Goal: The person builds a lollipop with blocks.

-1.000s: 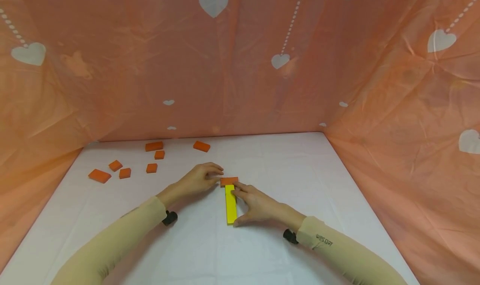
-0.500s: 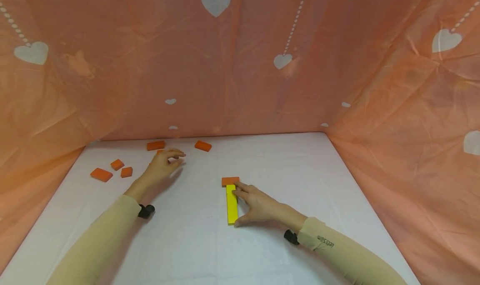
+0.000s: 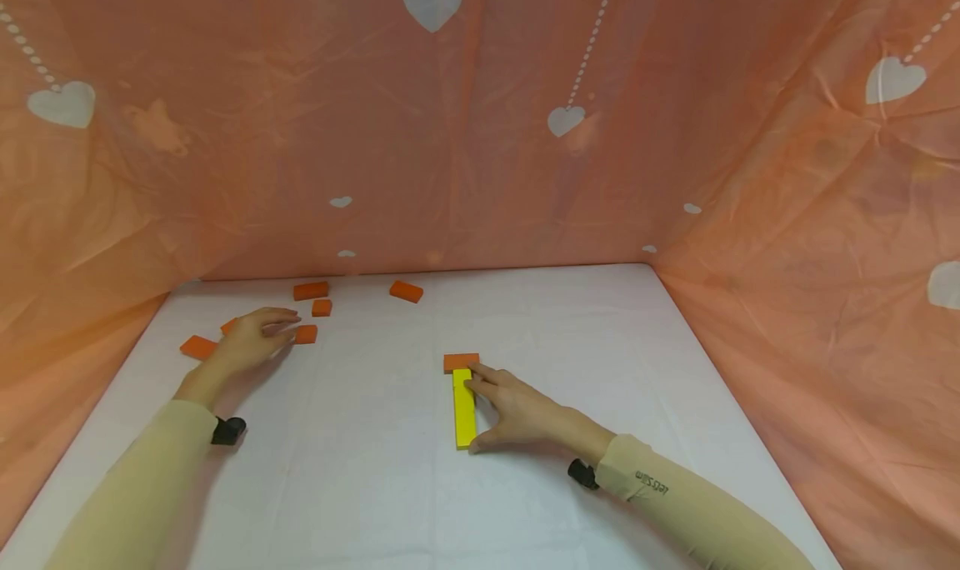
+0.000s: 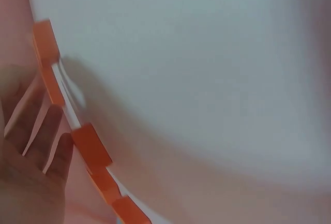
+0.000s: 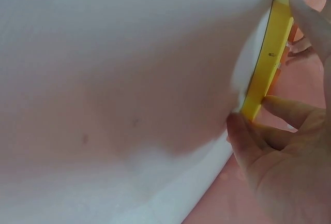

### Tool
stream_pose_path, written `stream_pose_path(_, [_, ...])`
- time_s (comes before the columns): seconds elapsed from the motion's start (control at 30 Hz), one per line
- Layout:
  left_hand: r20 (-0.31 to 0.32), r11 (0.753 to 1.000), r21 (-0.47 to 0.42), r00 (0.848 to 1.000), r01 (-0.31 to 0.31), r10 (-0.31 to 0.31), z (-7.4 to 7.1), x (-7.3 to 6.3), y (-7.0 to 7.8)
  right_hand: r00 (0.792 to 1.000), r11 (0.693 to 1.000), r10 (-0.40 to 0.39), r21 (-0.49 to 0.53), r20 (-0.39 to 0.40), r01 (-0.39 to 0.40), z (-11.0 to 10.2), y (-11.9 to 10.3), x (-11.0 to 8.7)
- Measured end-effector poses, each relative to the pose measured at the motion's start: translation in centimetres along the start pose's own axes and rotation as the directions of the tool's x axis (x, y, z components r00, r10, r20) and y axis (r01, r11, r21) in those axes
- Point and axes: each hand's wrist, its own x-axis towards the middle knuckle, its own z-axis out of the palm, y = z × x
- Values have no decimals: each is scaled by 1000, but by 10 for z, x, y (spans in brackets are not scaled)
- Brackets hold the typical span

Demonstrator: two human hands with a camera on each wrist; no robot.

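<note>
A long yellow block [image 3: 463,412] lies lengthwise on the white table, its far end against an orange rectangular block [image 3: 459,360] set crosswise. My right hand [image 3: 521,412] holds the yellow block, thumb at the near end and fingers by the far end. In the right wrist view, the thumb and fingers span the yellow block [image 5: 269,53]. On the left, my left hand [image 3: 251,341] hovers over the orange pieces, its fingers loosely extended. Those fingertips are right beside a small orange block [image 3: 306,334], with nothing visible in the grasp. My left palm and arm partly hide other orange blocks.
Behind the left hand are a small orange block [image 3: 322,307] and a longer orange block [image 3: 311,291]. Another orange block [image 3: 407,291] lies near the table's back edge. An orange block [image 3: 198,347] sits at far left. A pink curtain [image 3: 487,178] encloses the table [image 3: 600,345].
My left hand has moved left, away from the orange and yellow pair, to the scattered orange blocks. My right hand has stayed in place on the yellow block.
</note>
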Motion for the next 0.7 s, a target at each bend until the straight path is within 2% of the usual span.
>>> stream_pose_path(0.17, [28,999,28,999,-15,14,-3,-2,-6,1000,1000,-2,-1,2,2,-1,-1,0])
stream_pose_path(0.33, [46,997,40,997,-69,67,0,-1,-6,1000,1000,3,-4,3,-3,-1,-1,0])
stream_pose_path(0.7, [-15,991,96,995,-98,100,7,3,-2,1000,1000,3,-12,6,-3,0,1,1])
